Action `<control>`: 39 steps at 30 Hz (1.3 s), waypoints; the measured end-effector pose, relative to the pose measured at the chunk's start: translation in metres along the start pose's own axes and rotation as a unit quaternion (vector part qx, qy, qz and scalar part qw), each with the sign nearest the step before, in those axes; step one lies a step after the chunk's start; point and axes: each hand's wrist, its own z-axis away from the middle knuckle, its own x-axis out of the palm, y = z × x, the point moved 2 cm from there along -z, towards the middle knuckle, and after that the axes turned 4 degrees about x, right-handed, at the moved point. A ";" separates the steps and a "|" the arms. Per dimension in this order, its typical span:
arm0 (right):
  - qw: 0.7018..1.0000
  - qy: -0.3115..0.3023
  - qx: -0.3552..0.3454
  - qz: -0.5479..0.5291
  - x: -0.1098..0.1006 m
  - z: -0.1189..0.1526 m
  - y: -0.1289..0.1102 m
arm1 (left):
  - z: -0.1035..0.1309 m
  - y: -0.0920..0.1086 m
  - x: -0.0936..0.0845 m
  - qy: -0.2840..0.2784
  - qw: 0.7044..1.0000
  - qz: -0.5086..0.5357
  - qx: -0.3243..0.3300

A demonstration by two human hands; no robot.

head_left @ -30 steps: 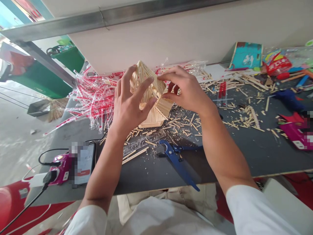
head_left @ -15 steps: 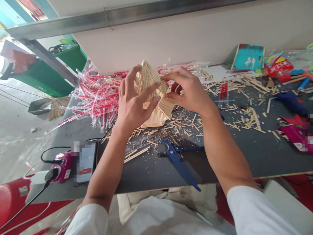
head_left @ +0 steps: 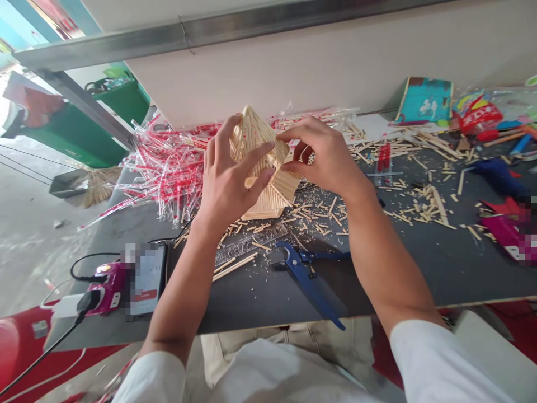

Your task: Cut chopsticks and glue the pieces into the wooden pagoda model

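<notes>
A pointed model house built of thin wooden sticks stands on the dark table between my hands. My left hand is wrapped around its left side, with the fingers behind the roof and the thumb side across the front. On the right, my right hand pinches the edge of a stick panel with thumb and index finger. Closer to me lie a blue cutter, a clear ruler and a few loose sticks.
Red-and-clear plastic wrappers are heaped at the left back. Stick offcuts litter the table around the model. A phone and a purple power block with cables are at the left edge. A metal rail crosses above.
Both hands keep their places on the stick model, with hardly any visible movement. The view has shifted very slightly.
</notes>
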 end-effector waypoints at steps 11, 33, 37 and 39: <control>1.000 0.018 -0.007 0.018 0.006 -0.001 0.005 | 0.000 0.001 0.002 0.010 1.000 0.000 0.002; 1.000 0.014 0.001 0.028 0.009 -0.001 0.005 | -0.001 0.006 -0.001 0.000 1.000 -0.031 0.000; 1.000 0.008 0.020 0.021 0.008 -0.002 0.004 | -0.001 0.006 -0.001 -0.010 1.000 -0.021 -0.019; 0.999 0.006 0.025 0.021 0.008 -0.002 0.003 | -0.001 0.005 0.000 -0.016 1.000 -0.020 -0.018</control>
